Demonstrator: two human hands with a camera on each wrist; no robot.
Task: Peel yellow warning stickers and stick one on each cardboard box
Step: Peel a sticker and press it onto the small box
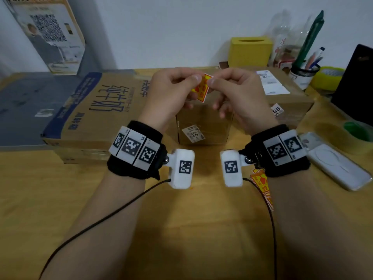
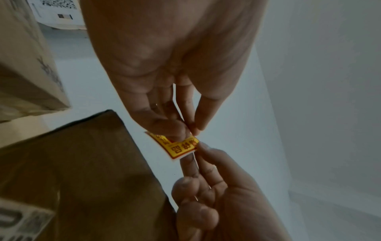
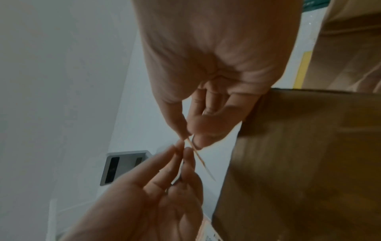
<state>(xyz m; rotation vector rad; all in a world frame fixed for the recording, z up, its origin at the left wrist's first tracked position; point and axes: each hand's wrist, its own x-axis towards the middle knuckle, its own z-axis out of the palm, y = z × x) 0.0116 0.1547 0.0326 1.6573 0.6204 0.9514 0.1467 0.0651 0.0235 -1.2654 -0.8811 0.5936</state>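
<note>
Wood-grain tabletop [image 1: 181,229] runs back to a pale wall [image 1: 181,27], carrying a large printed cardboard box [image 1: 96,110] and a small brown box [image 1: 203,126]. Above the small box, the left hand [image 1: 171,93] and right hand [image 1: 236,93] both pinch a yellow warning sticker [image 1: 201,87] at its upper edge, apparently separating its backing. More stickers [image 1: 262,184] lie under the right wrist.
</note>
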